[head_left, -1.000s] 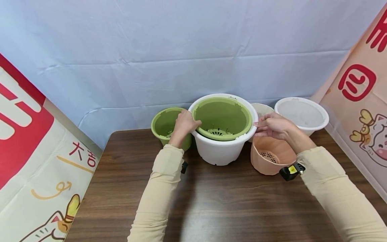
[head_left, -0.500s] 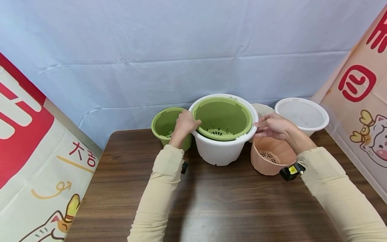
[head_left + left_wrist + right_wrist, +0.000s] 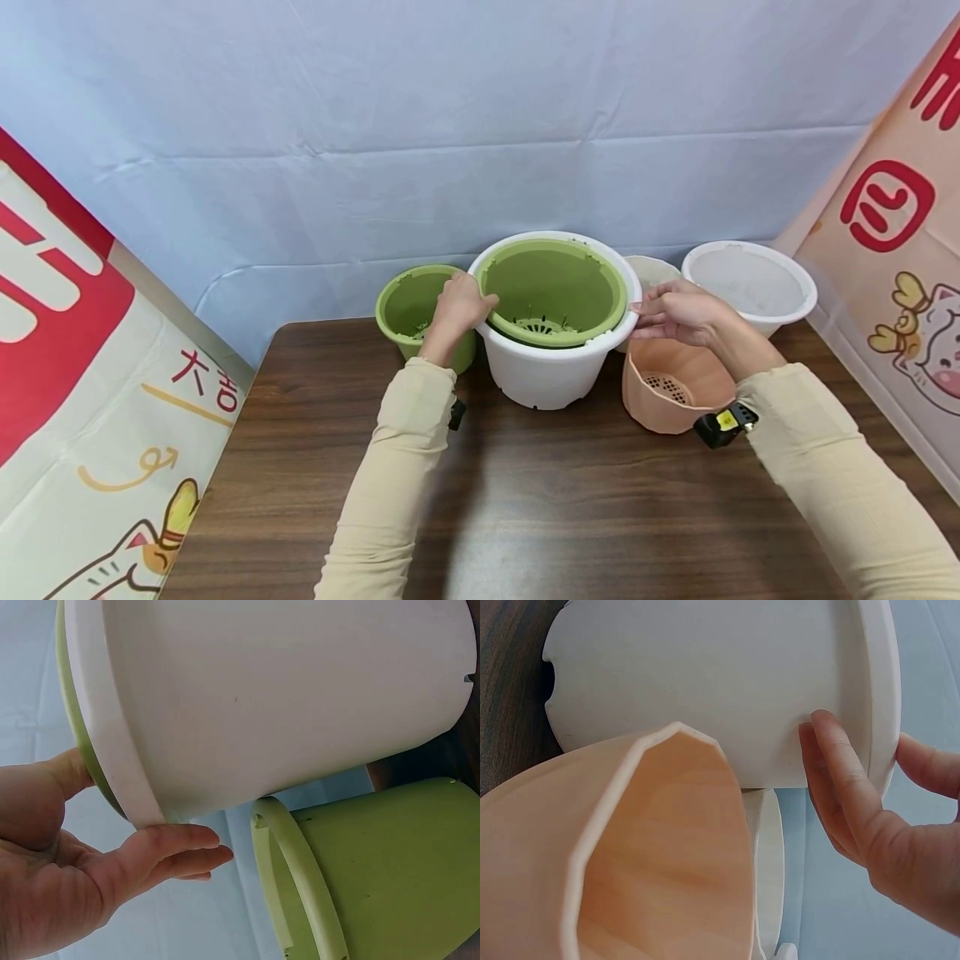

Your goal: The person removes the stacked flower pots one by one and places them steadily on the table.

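A large white flowerpot [image 3: 543, 379] stands upright on the table, with a green flowerpot [image 3: 555, 279] nested inside it. At its left side my left hand [image 3: 457, 307] grips the rims, thumb over the green edge and fingers under the white rim. The left wrist view shows those fingers beneath the white rim [image 3: 124, 742]. My right hand [image 3: 678, 312] pinches the white rim on the opposite side; in the right wrist view its thumb lies on top and its fingers touch the wall below. The nested pot's lower part is hidden.
A smaller green flowerpot [image 3: 465, 360] stands close on the left. To the right is a peach faceted flowerpot [image 3: 648, 404], with a cream pot [image 3: 652, 269] partly hidden behind it. Another white flowerpot [image 3: 808, 296] stands at the far right. Fabric [image 3: 480, 100] hangs behind the wooden table [image 3: 570, 508].
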Demonstrator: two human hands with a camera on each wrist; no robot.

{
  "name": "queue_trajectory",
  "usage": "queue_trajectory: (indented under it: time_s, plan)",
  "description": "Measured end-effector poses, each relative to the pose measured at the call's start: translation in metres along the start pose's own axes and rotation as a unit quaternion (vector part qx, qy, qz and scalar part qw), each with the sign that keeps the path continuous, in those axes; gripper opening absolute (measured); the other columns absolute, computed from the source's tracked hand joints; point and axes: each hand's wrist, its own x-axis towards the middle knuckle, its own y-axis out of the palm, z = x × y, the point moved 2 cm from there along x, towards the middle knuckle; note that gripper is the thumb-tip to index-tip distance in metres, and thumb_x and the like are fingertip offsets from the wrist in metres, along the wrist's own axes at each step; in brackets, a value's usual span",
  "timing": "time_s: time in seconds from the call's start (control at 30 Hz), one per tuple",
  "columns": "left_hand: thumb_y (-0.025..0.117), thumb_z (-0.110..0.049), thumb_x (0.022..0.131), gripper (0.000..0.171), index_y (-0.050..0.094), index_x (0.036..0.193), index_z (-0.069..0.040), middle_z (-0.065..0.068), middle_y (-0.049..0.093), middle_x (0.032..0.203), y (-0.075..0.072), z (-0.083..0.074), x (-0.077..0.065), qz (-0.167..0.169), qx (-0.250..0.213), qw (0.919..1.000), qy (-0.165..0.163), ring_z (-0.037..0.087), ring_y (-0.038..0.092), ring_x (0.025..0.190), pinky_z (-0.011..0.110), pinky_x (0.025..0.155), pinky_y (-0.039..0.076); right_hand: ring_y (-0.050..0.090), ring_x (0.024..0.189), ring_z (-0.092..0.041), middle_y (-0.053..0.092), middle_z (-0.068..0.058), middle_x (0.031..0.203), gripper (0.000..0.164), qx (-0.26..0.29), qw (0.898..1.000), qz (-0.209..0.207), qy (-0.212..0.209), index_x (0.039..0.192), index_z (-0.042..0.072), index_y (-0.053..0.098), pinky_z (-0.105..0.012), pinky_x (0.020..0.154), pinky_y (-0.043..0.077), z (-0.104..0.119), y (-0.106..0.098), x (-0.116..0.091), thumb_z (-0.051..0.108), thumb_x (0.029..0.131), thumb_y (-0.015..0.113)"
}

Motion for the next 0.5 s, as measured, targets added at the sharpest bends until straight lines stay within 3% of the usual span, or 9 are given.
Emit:
queue_trajectory:
  time_s: [0.5]
  plan:
    - [0.053,-0.023,0.090,0.046,0.046,0.116,0.013,0.023,0.048,0.115,-0.0019,0.0051,0.0014,0.002,-0.011,0.9999,0.001,0.034,0.050,0.104,0.040,0.089,0.044,0.064,0.076,-0.018,0.063,-0.009,0.079,0.013,0.008,1.000,0.003,0.002,0.103,-0.010,0.035,-0.034,0.081,0.051,0.0008,-0.0005,-0.0010,-0.004,0.093,0.040]
